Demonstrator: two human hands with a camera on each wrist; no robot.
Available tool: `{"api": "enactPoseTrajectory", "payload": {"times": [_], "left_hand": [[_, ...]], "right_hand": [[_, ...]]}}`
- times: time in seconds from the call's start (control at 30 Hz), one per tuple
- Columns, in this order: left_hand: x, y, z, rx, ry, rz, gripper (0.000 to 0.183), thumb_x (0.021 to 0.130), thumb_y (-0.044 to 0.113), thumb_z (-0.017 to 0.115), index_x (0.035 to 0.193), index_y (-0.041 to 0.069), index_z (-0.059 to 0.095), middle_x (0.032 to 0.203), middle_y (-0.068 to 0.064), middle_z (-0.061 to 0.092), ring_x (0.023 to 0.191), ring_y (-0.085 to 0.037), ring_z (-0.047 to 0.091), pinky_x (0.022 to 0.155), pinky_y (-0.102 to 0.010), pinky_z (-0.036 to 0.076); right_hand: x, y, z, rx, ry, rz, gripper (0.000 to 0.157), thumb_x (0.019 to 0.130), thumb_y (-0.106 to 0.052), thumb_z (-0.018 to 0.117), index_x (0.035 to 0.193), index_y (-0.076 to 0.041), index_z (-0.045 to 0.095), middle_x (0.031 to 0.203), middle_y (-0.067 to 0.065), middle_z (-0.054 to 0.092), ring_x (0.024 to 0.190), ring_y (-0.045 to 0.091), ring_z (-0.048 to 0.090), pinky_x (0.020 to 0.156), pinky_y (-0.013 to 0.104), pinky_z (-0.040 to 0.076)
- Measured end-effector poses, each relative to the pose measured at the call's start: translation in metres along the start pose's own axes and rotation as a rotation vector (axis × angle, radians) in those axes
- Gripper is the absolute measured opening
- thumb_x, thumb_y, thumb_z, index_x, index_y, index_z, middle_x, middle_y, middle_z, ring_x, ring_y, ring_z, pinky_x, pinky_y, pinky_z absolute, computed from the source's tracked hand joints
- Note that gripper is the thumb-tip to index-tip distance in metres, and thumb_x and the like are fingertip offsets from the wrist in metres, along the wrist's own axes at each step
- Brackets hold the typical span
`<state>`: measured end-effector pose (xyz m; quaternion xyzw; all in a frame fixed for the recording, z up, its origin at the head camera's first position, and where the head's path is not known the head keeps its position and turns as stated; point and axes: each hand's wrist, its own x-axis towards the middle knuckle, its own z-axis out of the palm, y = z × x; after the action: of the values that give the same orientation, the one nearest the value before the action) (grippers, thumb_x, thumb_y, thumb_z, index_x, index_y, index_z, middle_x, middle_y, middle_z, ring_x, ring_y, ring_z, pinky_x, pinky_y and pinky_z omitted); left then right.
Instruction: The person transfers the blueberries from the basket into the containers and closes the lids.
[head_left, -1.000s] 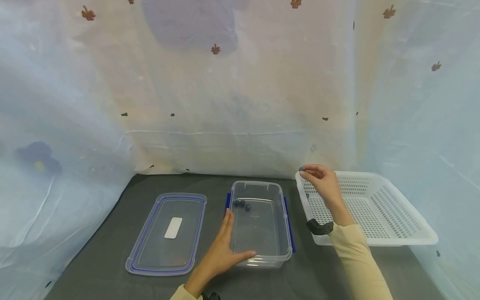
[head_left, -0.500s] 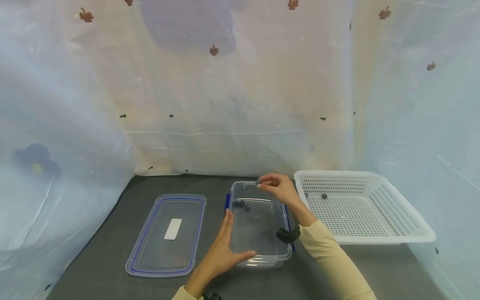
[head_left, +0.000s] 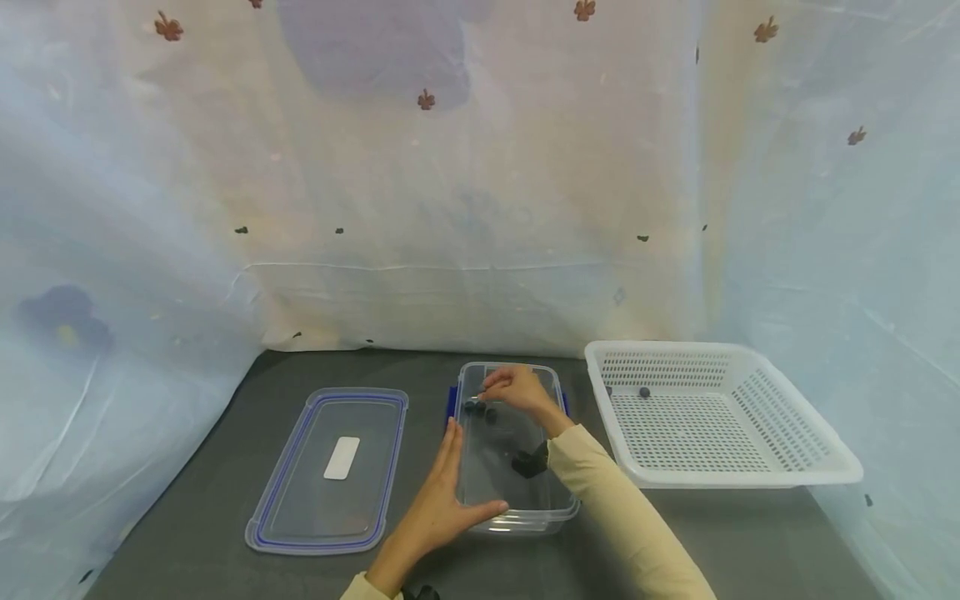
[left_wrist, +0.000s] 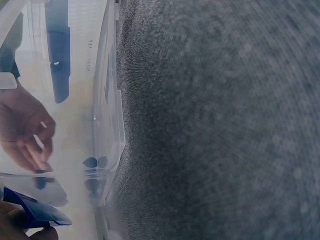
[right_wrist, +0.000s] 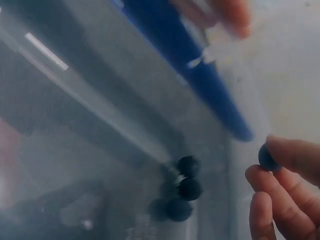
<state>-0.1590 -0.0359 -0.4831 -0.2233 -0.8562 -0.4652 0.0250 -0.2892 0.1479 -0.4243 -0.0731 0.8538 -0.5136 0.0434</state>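
Observation:
My right hand (head_left: 519, 393) reaches over the far left part of a clear plastic container (head_left: 540, 518) with blue side latches. Between thumb and fingertips it pinches a blueberry (right_wrist: 268, 158), plain in the right wrist view. Below, three blueberries (right_wrist: 190, 189) lie close together on the container's floor. My left hand (head_left: 437, 507) rests against the near left corner, its fingers straight along the left side and the thumb spread out over the front rim. In the left wrist view, its fingertips show beside a blue latch (left_wrist: 42, 212).
A white perforated basket (head_left: 750, 481) stands to the right, with a blueberry (head_left: 644, 392) inside and another dark one partly seen at its left wall. On the left lies a clear lid (head_left: 300, 525) with a blue seal. A patterned sheet (head_left: 450, 292) hangs behind the dark tabletop (head_left: 225, 467).
My right hand has moved left from the basket's rim to over the container and lowered, carrying the blueberry. The left hand has kept its place at the container.

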Motion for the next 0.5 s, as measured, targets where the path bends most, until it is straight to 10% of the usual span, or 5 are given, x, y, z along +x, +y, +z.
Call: {"api": "enactPoseTrajectory", "payload": {"times": [0.5], "left_hand": [[-0.002, 0.001, 0.0, 0.002, 0.002, -0.011, 0.122, 0.073, 0.064, 0.073, 0.156, 0.008, 0.004, 0.162, -0.006, -0.004, 0.143, -0.036, 0.012, 0.106, -0.06, 0.027]], "right_hand": [[0.007, 0.022, 0.028, -0.383, -0.037, -0.098, 0.019, 0.07, -0.016, 0.085, 0.084, -0.007, 0.076, 0.077, -0.002, 0.07, 0.069, 0.013, 0.059, 0.065, 0.03, 0.05]]}}
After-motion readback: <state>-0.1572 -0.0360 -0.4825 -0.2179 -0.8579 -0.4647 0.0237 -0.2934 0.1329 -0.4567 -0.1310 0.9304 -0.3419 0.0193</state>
